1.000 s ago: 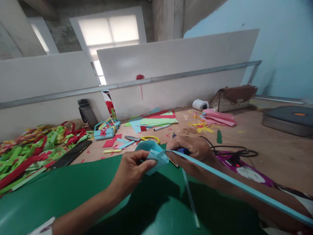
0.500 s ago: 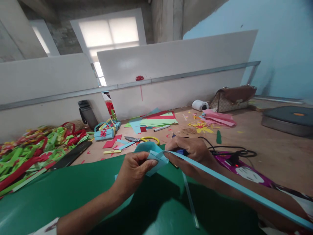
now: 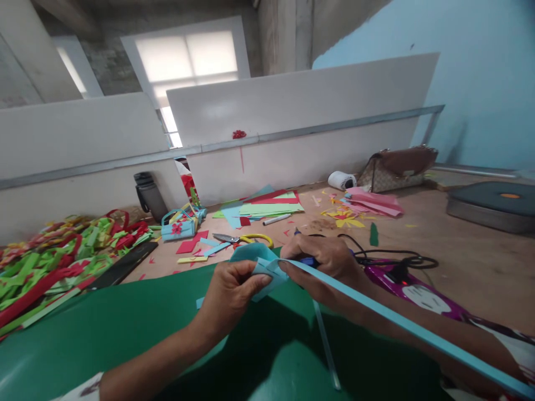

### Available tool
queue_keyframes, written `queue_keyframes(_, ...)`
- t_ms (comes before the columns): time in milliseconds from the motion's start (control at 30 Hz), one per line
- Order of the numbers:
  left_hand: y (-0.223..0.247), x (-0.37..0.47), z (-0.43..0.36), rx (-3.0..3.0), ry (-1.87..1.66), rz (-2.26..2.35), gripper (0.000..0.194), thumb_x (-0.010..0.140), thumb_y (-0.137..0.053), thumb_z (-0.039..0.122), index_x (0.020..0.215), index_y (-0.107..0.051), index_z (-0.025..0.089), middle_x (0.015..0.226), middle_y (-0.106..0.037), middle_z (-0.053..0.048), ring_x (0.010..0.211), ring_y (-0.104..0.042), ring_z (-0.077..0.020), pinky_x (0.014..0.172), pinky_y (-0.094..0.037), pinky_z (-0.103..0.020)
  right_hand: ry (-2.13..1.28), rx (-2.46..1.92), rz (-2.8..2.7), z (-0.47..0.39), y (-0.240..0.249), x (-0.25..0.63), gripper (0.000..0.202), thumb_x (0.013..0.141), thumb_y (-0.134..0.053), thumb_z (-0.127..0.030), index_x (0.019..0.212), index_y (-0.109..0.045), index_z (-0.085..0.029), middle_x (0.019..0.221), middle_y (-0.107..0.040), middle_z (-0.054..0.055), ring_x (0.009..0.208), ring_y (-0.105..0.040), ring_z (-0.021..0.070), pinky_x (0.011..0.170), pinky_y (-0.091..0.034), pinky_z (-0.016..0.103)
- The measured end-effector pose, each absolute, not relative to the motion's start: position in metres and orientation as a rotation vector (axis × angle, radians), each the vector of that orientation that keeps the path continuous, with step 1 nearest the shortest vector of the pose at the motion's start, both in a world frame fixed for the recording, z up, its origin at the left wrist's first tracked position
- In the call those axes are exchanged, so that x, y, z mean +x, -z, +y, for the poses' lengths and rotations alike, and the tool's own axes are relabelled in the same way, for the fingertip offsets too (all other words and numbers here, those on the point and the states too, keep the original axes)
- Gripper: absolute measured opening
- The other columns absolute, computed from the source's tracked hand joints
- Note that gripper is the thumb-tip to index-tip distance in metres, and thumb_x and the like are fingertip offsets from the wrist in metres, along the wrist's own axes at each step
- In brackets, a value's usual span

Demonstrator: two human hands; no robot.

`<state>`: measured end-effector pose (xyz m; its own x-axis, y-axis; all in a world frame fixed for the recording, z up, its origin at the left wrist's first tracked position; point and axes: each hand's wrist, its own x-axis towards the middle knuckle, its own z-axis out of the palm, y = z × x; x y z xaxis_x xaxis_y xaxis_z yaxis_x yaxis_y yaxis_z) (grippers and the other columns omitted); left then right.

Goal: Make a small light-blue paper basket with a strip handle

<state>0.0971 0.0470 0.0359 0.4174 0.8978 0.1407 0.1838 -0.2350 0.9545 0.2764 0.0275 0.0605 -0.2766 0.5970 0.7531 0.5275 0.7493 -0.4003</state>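
Observation:
My left hand [image 3: 229,295] pinches a folded light blue paper piece [image 3: 267,278] between thumb and fingers, over the green mat [image 3: 104,323]. My right hand [image 3: 321,267] is closed at the piece's right side, around a blue tool [image 3: 308,262] that is mostly hidden. From the paper piece, a long light blue strip [image 3: 376,303] runs over my right hand and forearm to the lower right corner. A clear stick [image 3: 326,345] extends below my right hand. Behind the paper piece lie scissors with yellow handles [image 3: 254,239].
At left are a pile of coloured strips [image 3: 50,262], a black phone [image 3: 123,264], a dark bottle [image 3: 150,195] and a small blue paper bag [image 3: 178,228]. Paper sheets [image 3: 271,206] lie behind. At right are a purple power strip [image 3: 418,292], a handbag [image 3: 397,170] and a lidded box [image 3: 493,206].
The paper piece and both hands have shifted only very slightly. Both hands keep their hold.

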Motion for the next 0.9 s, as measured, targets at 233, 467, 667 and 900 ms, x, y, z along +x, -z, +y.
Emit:
queue_keyframes(233, -0.0379, 0.0984, 0.0447, 1.664, -0.916, 0.97, 0.02, 0.074, -0.062, 0.031, 0.065, -0.067, 0.014, 0.054, -0.052, 0.001, 0.052, -0.039, -0.0088, 0.049, -0.031, -0.02, -0.09, -0.817, -1.959, 0.0292, -0.057, 0.2776, 0.012, 0.079, -0.055, -0.021, 0.067, -0.054, -0.019, 0.059, -0.059, -0.002, 0.051, -0.053, 0.0094, 0.048, -0.04, 0.022)
queue_keyframes(467, -0.0402, 0.0985, 0.0434, 1.619, -0.905, 0.986, 0.022, 0.072, -0.063, 0.034, 0.065, -0.067, 0.014, 0.055, -0.056, 0.0, 0.051, -0.042, -0.0096, 0.05, -0.033, -0.021, -0.074, -0.778, -1.978, 0.0307, -0.0562, 0.2791, 0.012, 0.08, -0.055, -0.019, 0.068, -0.055, -0.017, 0.059, -0.059, -0.002, 0.051, -0.052, 0.0078, 0.048, -0.039, 0.02)
queue_keyframes(667, -0.0406, 0.0985, 0.0438, 1.607, -0.899, 1.003, 0.023, 0.071, -0.064, 0.034, 0.063, -0.065, 0.013, 0.054, -0.054, 0.001, 0.052, -0.042, -0.0095, 0.05, -0.032, -0.02, -0.051, -0.761, -2.001, 0.0323, -0.0596, 0.2786, 0.012, 0.079, -0.056, -0.019, 0.067, -0.055, -0.017, 0.059, -0.058, -0.003, 0.05, -0.052, 0.0068, 0.047, -0.038, 0.018)
queue_keyframes(900, -0.0397, 0.0977, 0.0443, 1.578, -0.885, 0.95, 0.023, 0.07, -0.064, 0.035, 0.061, -0.063, 0.013, 0.053, -0.052, 0.001, 0.051, -0.04, -0.0087, 0.049, -0.031, -0.021, -0.072, -0.762, -2.027, 0.0324, -0.0603, 0.2792, 0.011, 0.08, -0.055, -0.018, 0.069, -0.056, -0.017, 0.06, -0.059, -0.002, 0.051, -0.053, 0.0078, 0.048, -0.039, 0.019)
